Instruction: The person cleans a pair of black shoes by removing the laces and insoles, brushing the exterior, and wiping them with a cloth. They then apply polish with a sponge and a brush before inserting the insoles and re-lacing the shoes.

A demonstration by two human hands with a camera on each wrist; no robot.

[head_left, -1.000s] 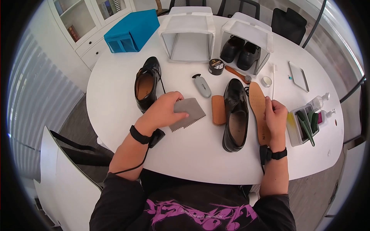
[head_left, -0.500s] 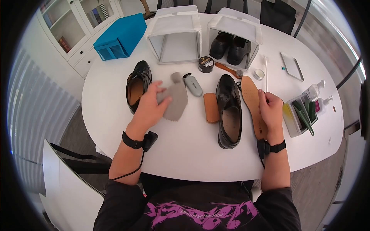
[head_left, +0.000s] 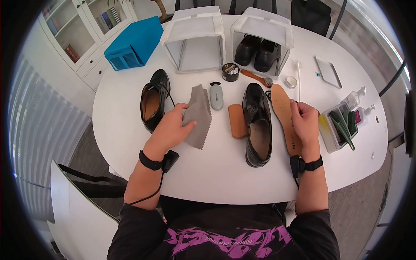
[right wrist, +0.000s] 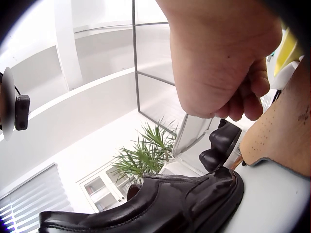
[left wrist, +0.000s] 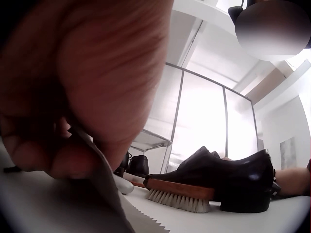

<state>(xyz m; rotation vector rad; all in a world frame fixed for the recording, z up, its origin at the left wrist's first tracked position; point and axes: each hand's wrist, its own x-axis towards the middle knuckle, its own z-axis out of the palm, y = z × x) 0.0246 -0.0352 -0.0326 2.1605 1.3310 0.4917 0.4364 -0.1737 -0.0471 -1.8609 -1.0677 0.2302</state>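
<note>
A grey cloth (head_left: 198,119) with a zigzag edge hangs from my left hand (head_left: 168,130), pinched between thumb and fingers; in the left wrist view the cloth (left wrist: 114,199) passes out between them. My right hand (head_left: 306,123) holds a tan insole (head_left: 282,108) by its right edge, thumb on top. The insole (right wrist: 282,131) slants past the curled fingers in the right wrist view. Left of it stands a black leather shoe (head_left: 256,123), with a wooden shoe brush (head_left: 237,121) alongside, bristles down. The other black shoe (head_left: 152,102) is beyond my left hand.
A grey oval device (head_left: 216,96), a black polish jar (head_left: 230,72), a wooden-handled brush (head_left: 255,78) and a small round tin (head_left: 290,82) stand farther back. Behind are two white boxes (head_left: 193,30), one holding black shoes (head_left: 256,54), and a blue case (head_left: 134,43). A caddy (head_left: 331,134) is at right.
My left hand has carried the cloth leftward and turned it lengthwise. The grey device now points straighter away from me. My right hand keeps hold of the insole. The head view shifted slightly.
</note>
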